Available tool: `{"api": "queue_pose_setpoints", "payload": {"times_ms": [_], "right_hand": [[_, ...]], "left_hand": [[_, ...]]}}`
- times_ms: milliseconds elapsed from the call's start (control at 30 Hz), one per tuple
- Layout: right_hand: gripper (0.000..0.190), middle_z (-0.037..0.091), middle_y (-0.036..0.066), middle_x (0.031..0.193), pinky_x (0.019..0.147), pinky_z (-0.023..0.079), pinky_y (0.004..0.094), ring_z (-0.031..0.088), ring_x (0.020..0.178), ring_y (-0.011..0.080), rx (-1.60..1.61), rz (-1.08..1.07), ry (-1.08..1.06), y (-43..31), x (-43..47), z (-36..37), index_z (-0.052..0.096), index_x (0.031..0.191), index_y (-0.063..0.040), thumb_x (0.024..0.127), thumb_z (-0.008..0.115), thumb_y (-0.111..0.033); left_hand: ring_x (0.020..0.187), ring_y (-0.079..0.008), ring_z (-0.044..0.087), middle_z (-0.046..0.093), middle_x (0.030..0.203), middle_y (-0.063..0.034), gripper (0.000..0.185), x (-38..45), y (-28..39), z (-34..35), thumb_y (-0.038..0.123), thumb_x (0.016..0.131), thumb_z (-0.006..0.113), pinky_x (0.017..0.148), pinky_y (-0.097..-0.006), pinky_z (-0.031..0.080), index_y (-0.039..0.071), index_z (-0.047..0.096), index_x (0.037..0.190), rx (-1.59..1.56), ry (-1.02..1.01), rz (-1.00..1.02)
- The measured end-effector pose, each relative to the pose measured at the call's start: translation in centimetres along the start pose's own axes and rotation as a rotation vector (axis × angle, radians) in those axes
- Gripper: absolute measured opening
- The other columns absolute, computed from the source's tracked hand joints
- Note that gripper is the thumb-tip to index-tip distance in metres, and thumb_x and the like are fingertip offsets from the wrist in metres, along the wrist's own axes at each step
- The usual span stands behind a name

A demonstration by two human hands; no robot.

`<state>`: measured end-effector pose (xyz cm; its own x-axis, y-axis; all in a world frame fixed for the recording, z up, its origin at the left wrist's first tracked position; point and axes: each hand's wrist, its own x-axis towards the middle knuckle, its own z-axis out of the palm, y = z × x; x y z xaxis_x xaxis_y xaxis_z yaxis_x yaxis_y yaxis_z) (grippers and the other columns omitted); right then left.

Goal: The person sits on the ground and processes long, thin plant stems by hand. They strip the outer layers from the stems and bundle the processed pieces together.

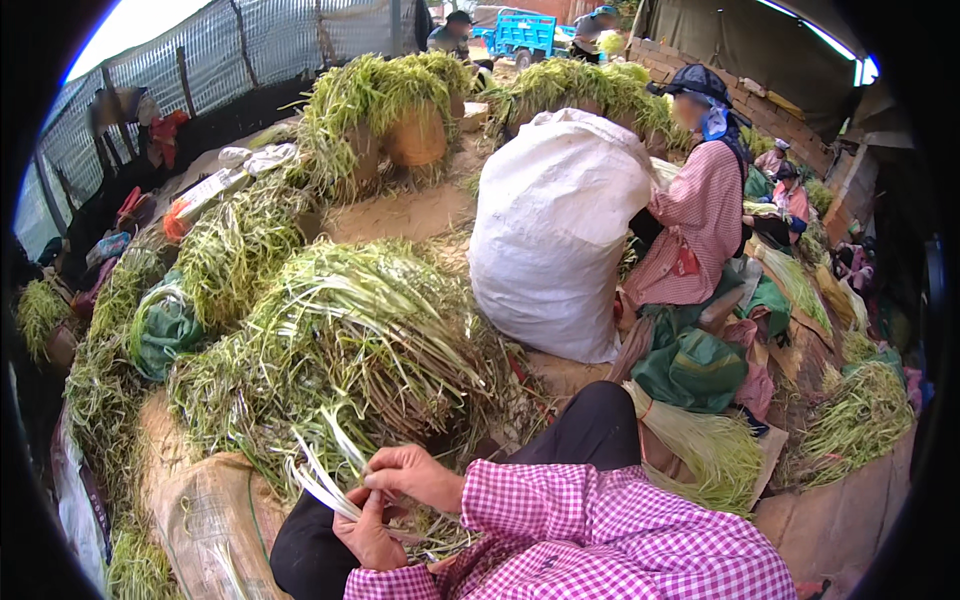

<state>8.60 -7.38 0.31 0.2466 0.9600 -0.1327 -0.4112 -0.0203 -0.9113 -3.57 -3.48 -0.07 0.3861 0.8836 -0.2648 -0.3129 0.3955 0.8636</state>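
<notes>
My left hand (369, 534) is closed around a small bunch of long pale stalks (321, 484), whose white ends fan out to the left. Above it, the fingers of my right hand (418, 478) pinch a separate whitish-green stalk (343, 437), close against the left thumb. Both hands meet over my lap, between dark trousered knees. Just beyond them rises a large heap of green leafy stalks (352, 315), some with brownish lower ends. Loose trimmings (442, 534) lie beneath the hands. My fingers partly hide the held stalks.
A bulging white woven sack (559, 232) stands ahead, beside a seated co-worker (697, 195). A tied bundle of pale stalks (705, 454) lies by my right knee, near a green sack (690, 364). A tan woven sack (214, 517) is at left. Stalk-laden baskets (416, 135) stand farther back.
</notes>
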Motion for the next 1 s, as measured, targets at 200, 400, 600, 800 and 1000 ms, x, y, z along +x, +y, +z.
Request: {"api": "queue_pose_setpoints", "payload": {"times_ms": [200,400,600,800,1000], "right_hand": [[0.012,0.068,0.008,0.084,0.058,0.055,0.0278,0.065,0.071,0.0152,0.161,-0.087,0.337,0.0,-0.6,-7.2,0.063,0.094,-0.005,0.091,0.054,-0.012],[0.009,0.067,0.006,0.077,0.049,0.054,0.0267,0.065,0.061,0.0139,0.166,-0.232,0.625,-2.6,-0.6,-16.0,0.061,0.09,-0.007,0.09,0.057,-0.016],[0.009,0.063,0.003,0.066,0.04,0.047,0.0209,0.059,0.05,0.0086,-0.088,-0.212,0.584,-5.2,0.6,-11.9,0.061,0.081,-0.007,0.087,0.06,-0.013],[0.007,0.062,0.004,0.069,0.045,0.046,0.0199,0.057,0.055,0.0074,-0.435,-0.147,0.068,-5.0,1.7,-2.5,0.06,0.082,0.0,0.084,0.062,-0.006],[0.056,0.062,0.007,0.074,0.06,0.049,0.0267,0.059,0.067,0.0126,-0.414,-0.006,-0.396,-3.4,2.3,1.5,0.049,0.125,0.002,0.091,0.052,-0.042]], "left_hand": [[0.066,-0.0264,0.066,0.063,0.078,-0.0162,0.017,0.6,-0.3,-1.8,-0.003,0.084,0.058,0.049,-0.0329,0.057,0.0,0.05,0.099,-0.229,0.038,-0.095],[0.063,-0.0244,0.065,0.062,0.075,-0.0154,0.013,1.0,0.1,-3.1,-0.003,0.084,0.057,0.044,-0.0292,0.054,-0.002,0.052,0.096,-0.184,0.06,-0.11],[0.081,-0.0193,0.066,0.065,0.091,-0.0098,0.015,1.0,0.2,-1.9,0.001,0.087,0.058,0.048,-0.0257,0.056,-0.004,0.059,0.1,-0.005,0.138,0.011],[0.078,-0.0155,0.064,0.065,0.099,-0.0129,0.034,-0.6,-0.3,0.3,0.004,0.085,0.063,0.06,-0.023,0.052,-0.005,0.057,0.116,0.051,-0.18,-0.027],[0.064,-0.0207,0.066,0.064,0.076,-0.0121,0.016,-1.5,3.1,-1.5,0.012,0.093,0.053,0.04,-0.0264,0.051,-0.001,0.059,0.098,-0.169,-0.14,-0.018]]}}
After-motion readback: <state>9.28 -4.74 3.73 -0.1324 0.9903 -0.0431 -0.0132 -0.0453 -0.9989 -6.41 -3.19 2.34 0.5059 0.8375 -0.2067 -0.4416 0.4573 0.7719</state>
